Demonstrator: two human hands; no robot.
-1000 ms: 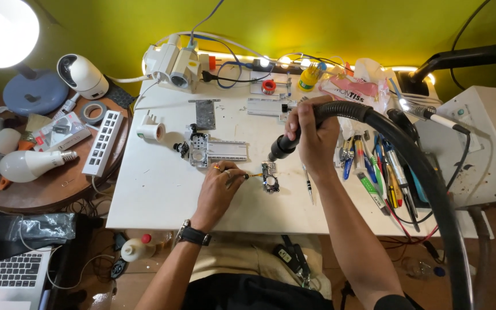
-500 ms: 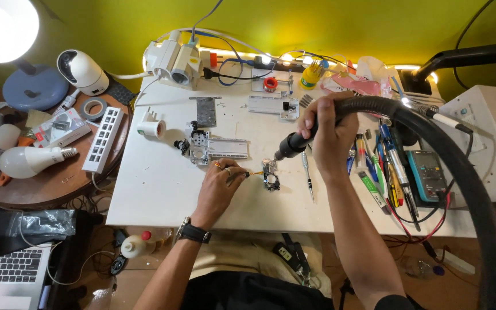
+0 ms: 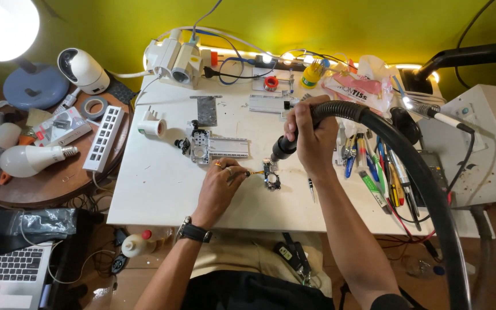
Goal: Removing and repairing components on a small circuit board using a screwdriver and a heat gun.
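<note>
My right hand (image 3: 312, 136) grips a black hot-air wand (image 3: 285, 147) fed by a thick black ribbed hose (image 3: 409, 166), its nozzle aimed down at a small dark circuit board (image 3: 271, 177) on the white table (image 3: 162, 183). My left hand (image 3: 220, 185), with rings and a black wristwatch, pinches thin tweezers (image 3: 249, 173) whose tip touches the left side of that board.
A metal bracket assembly (image 3: 213, 146) lies left of the board. Screwdrivers and pliers (image 3: 377, 169) lie at right beside a white station box (image 3: 477, 143). White cameras (image 3: 173, 57), a power strip (image 3: 104, 138), a bulb (image 3: 30, 159) and a lit lamp (image 3: 7, 28) sit at left; a laptop (image 3: 7, 275) below.
My right hand has brought the wand slightly down and closer to the small board. The left hand with the tweezers has stayed at the board.
</note>
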